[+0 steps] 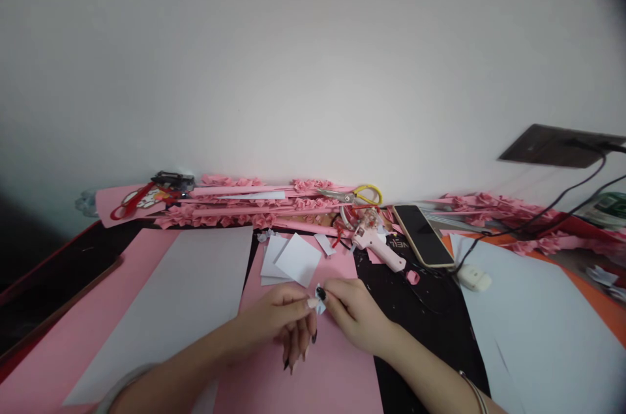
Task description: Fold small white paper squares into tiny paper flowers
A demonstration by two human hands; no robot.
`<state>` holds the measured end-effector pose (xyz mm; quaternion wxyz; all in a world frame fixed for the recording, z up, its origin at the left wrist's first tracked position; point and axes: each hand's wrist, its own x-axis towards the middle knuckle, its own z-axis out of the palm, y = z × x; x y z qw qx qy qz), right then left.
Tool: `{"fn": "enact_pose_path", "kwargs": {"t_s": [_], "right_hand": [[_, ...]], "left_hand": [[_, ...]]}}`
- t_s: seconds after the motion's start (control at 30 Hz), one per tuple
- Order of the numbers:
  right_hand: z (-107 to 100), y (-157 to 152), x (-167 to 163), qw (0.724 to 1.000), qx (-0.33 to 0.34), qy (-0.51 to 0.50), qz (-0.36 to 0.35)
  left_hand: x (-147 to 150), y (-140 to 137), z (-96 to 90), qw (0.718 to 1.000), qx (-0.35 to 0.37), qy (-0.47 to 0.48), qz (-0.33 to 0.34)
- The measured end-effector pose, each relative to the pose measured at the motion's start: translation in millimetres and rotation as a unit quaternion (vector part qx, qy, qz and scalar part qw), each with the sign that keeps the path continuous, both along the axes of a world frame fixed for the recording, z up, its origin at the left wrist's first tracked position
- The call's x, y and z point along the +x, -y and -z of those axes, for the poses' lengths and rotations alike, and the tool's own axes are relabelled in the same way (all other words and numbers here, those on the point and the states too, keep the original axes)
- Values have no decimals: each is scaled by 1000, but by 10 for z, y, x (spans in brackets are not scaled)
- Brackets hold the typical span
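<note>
In the head view, my left hand (283,315) and right hand (359,313) pinch a small white paper piece (320,308) above a long pink paper sheet (337,371). White square paper sheets (299,259) lie at its eleven o'clock, a pale-pink plastic glue gun (384,251) between one and two.

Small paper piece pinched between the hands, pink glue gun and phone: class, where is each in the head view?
Small paper piece (320,308): head view, its lower visible part.
Pink glue gun (381,249): head view, upper handle.
Phone (424,236): head view, dark screen.
</note>
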<state>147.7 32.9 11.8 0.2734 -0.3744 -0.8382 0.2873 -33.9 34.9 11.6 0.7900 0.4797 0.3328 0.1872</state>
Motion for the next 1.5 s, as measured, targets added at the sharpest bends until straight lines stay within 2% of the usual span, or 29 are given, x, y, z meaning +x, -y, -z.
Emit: {"fn": "enact_pose_path", "kwargs": {"t_s": [0.13,0.33,0.67,1.0,1.5], "right_hand": [[0,-1,-2,1000,8,-6,-1],[-13,-11,20,1000,17,-15,6],[1,-9,35,1000,8,-12,-5],[-23,9,23,999,-17,4,-41],[-11,18,19,1000,13,-1,-23]], "left_hand": [[-2,10,9,998,-57,21,7],[-8,0,53,997,-72,21,-23],[13,-34,85,997,-36,14,-68],[17,-17,111,998,-25,19,-61],[-4,-43,34,994,37,29,-98]]}}
